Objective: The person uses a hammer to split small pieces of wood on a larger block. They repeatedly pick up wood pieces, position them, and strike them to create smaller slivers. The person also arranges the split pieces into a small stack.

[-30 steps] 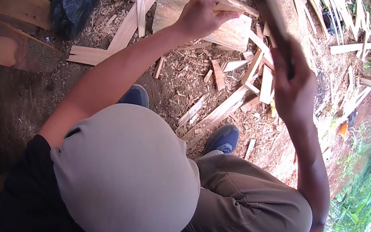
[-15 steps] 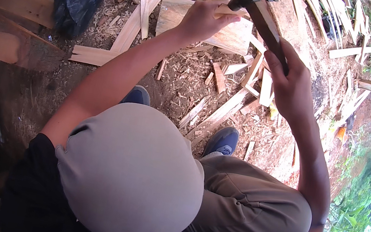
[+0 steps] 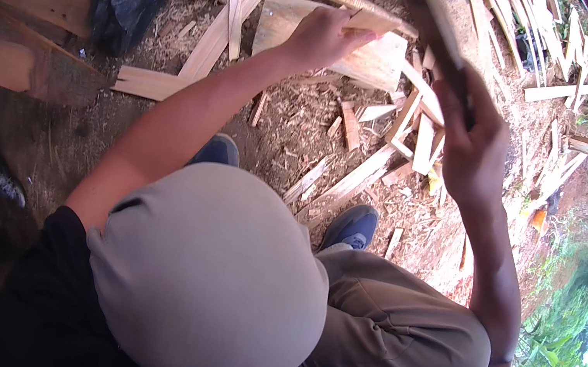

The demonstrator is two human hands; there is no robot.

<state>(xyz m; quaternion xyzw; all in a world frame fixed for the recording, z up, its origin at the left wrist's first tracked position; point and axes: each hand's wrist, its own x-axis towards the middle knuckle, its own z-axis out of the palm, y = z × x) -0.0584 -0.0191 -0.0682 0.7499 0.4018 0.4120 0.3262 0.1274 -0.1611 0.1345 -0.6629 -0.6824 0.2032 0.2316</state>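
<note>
Chip-littered ground surrounds broad wooden board. Long wood strips heaped beyond board, to its right; black plastic bag left of board. Hands well apart: right hand, right of board, wrapped firmly around handle of hammer, blurred head past board's far right corner; left hand, over board, clamped on small wood piece at board's far edge.

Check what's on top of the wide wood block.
The left grip holds a small wood piece over the block; contact unclear. The top behind the grip is covered, so unseen.
</note>
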